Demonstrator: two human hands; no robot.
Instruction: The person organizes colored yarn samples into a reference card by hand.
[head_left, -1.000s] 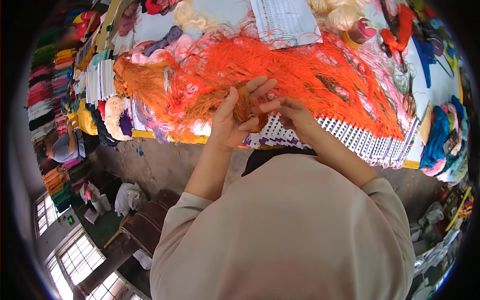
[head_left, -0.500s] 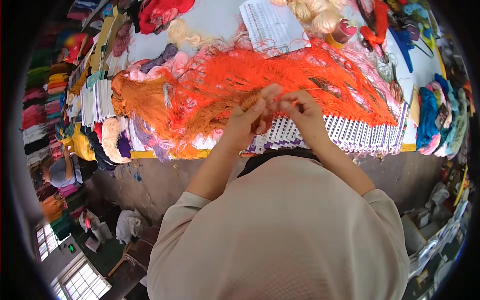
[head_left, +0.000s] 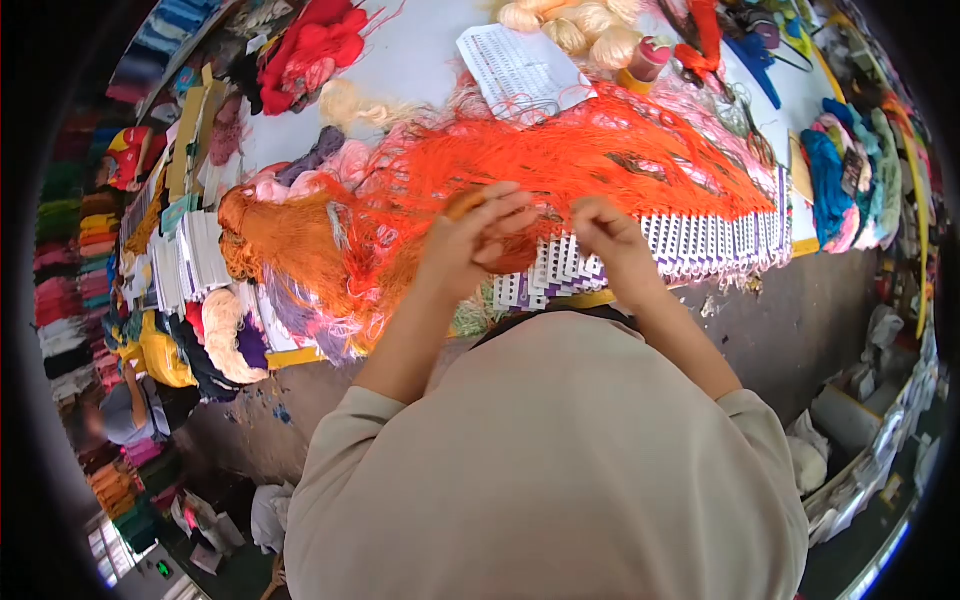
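Observation:
My left hand point(head_left: 458, 248) is curled around a bundle of rust-brown thread point(head_left: 516, 256), part of which also shows above the thumb side. Its fingers point to the right. A short gap away, my right hand point(head_left: 622, 248) is closed with fingertips pinched together; whatever they hold is too fine to make out. Beneath and beyond both hands spreads a mass of bright orange-red thread point(head_left: 570, 160). Along the table's near edge runs a row of white cards with punched holes point(head_left: 690, 245), next to my right hand. Loose rust-brown thread point(head_left: 280, 240) lies left of my left hand.
A printed sheet point(head_left: 520, 70), a thread cone point(head_left: 648, 62) and cream skeins point(head_left: 612, 48) lie toward the back. Red skeins point(head_left: 318, 55) sit at the back left, near a stack of white cards point(head_left: 190, 265). Blue skeins point(head_left: 830, 185) hang at right. Another person point(head_left: 128, 408) is far left.
My hands have moved apart, the right one closing into a tighter pinch. The fingers of my left hand now stretch further across the bundle. The whole view has turned slightly.

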